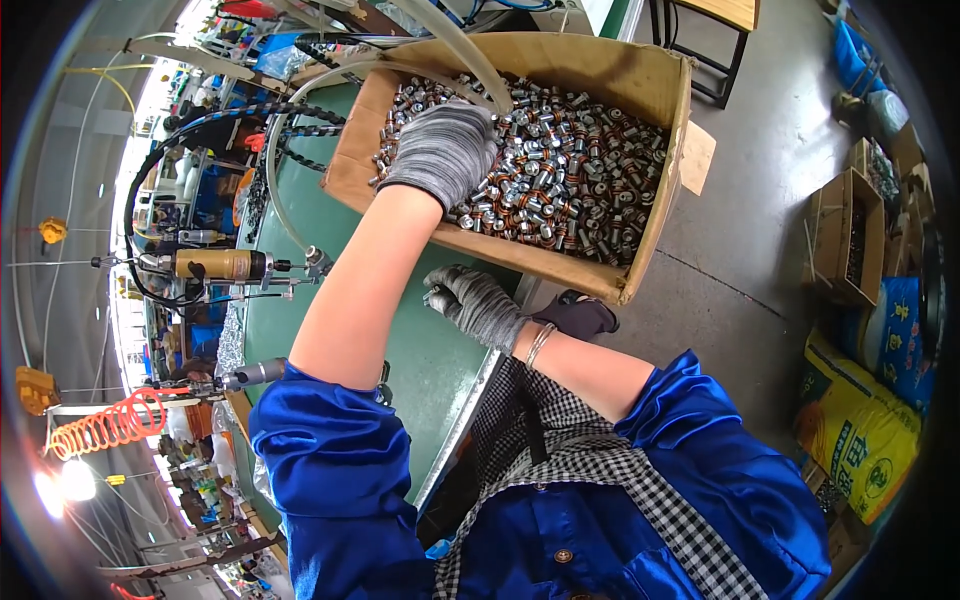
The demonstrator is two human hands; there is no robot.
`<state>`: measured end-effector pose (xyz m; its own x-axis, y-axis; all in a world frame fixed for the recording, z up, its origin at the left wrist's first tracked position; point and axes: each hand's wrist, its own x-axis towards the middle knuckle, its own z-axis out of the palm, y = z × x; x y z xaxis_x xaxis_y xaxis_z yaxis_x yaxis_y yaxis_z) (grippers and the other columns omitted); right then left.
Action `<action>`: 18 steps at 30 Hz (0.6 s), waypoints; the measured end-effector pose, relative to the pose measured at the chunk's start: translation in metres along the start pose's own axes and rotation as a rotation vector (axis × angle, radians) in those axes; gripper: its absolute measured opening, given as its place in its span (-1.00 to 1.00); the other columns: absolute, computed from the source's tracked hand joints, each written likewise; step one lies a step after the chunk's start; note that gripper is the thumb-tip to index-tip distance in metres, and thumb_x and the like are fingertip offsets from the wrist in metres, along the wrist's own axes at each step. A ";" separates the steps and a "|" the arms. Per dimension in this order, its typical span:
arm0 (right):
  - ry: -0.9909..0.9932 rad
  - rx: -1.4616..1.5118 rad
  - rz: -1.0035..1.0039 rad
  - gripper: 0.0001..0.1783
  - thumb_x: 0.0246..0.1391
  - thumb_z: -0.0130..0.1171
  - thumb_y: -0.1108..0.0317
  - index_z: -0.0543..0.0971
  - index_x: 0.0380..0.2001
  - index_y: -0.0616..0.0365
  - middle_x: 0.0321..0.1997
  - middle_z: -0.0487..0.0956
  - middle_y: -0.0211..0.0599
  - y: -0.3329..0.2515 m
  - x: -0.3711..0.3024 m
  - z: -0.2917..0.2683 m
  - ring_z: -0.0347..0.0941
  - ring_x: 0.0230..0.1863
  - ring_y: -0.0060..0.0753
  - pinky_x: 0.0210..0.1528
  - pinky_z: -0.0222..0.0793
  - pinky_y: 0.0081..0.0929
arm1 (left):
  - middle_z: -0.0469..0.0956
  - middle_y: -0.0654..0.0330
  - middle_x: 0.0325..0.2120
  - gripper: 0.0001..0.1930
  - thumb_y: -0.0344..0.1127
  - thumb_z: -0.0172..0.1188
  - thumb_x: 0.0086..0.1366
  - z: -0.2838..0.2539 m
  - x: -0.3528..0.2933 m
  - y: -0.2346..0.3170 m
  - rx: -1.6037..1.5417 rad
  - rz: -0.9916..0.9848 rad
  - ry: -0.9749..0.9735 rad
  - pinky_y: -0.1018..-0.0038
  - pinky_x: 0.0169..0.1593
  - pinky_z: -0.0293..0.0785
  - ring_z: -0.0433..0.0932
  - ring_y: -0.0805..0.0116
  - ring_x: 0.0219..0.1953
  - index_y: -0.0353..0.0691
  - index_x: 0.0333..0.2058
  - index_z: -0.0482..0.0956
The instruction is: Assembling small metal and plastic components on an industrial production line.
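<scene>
My left hand (442, 150), in a grey knitted glove, is down among small metal fittings (545, 150) in an open cardboard box (520, 250). Its fingers curl under, and what they grip is hidden. Many of the fittings are silvery cylinders, some with orange-brown rings. Lower down, over the edge of the green table (420, 370), my gloved right hand (478, 303) is closed with a small metal fitting (432, 296) showing at its fingertips. A clear hose (465, 50) comes down into the box beside my left hand.
A gold and black pneumatic tool (222, 264) with hoses stands at the table's left. An orange coiled air hose (110, 428) hangs below it. On the right, a cardboard box (845, 235) and a yellow sack (860, 430) stand on the grey floor (740, 240).
</scene>
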<state>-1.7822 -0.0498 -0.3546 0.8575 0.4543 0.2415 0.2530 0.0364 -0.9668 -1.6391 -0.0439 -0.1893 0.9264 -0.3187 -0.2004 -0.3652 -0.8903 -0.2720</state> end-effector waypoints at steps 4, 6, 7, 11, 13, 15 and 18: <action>0.011 0.008 -0.014 -0.70 0.12 0.10 0.24 0.49 -0.14 0.20 -0.16 0.55 -0.04 0.002 0.000 0.001 0.46 -0.09 0.01 0.01 0.36 -0.21 | 0.58 0.04 -0.26 -0.76 -0.15 0.20 0.13 -0.001 0.003 -0.004 -0.022 -0.134 0.007 0.24 -0.05 0.48 0.56 0.09 -0.16 -0.11 -0.28 0.63; 0.014 -0.005 -0.023 -0.69 0.12 0.10 0.24 0.49 -0.14 0.21 -0.16 0.55 -0.03 0.002 0.000 0.001 0.46 -0.10 0.02 0.01 0.36 -0.21 | 0.59 0.03 -0.25 -0.74 -0.13 0.17 0.13 -0.002 0.006 -0.001 0.021 -0.148 -0.049 0.24 -0.04 0.48 0.56 0.10 -0.15 -0.12 -0.27 0.63; 0.014 -0.005 -0.022 -0.69 0.12 0.10 0.24 0.49 -0.14 0.21 -0.16 0.55 -0.03 0.002 0.000 0.001 0.46 -0.10 0.02 0.01 0.36 -0.21 | 0.59 0.02 -0.25 -0.73 -0.12 0.16 0.14 -0.002 0.007 0.001 0.042 -0.155 -0.076 0.24 -0.04 0.48 0.56 0.10 -0.15 -0.13 -0.26 0.63; 0.004 0.011 -0.015 -0.69 0.12 0.10 0.24 0.48 -0.14 0.21 -0.16 0.55 -0.02 0.000 0.000 0.001 0.47 -0.10 0.02 0.00 0.36 -0.20 | 0.60 0.02 -0.26 -0.71 -0.10 0.14 0.15 -0.003 0.009 0.006 0.119 -0.160 -0.103 0.23 -0.04 0.48 0.57 0.10 -0.16 -0.13 -0.25 0.63; 0.005 0.010 -0.013 -0.69 0.12 0.10 0.25 0.48 -0.13 0.21 -0.16 0.55 -0.02 0.000 0.001 0.000 0.47 -0.10 0.02 0.00 0.36 -0.20 | 0.60 0.03 -0.26 -0.71 -0.10 0.15 0.15 -0.003 0.009 0.004 0.082 -0.148 -0.112 0.23 -0.04 0.48 0.57 0.11 -0.16 -0.13 -0.25 0.63; 0.005 0.010 -0.013 -0.69 0.12 0.10 0.25 0.48 -0.13 0.22 -0.16 0.55 -0.02 0.000 0.001 0.000 0.47 -0.10 0.02 0.00 0.36 -0.21 | 0.61 0.04 -0.26 -0.70 -0.09 0.16 0.15 -0.005 0.007 0.001 0.007 -0.130 -0.130 0.23 -0.06 0.49 0.58 0.11 -0.16 -0.14 -0.24 0.63; 0.009 0.012 -0.013 -0.69 0.12 0.11 0.26 0.48 -0.14 0.21 -0.16 0.55 -0.03 0.000 0.001 0.001 0.47 -0.10 0.02 0.00 0.37 -0.21 | 0.61 0.05 -0.28 -0.69 -0.07 0.18 0.16 -0.005 -0.003 -0.005 -0.098 -0.137 -0.065 0.24 -0.06 0.48 0.58 0.12 -0.17 -0.15 -0.26 0.63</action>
<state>-1.7821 -0.0491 -0.3541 0.8583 0.4454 0.2548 0.2587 0.0532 -0.9645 -1.6399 -0.0396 -0.1827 0.9579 -0.1737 -0.2288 -0.2224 -0.9525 -0.2082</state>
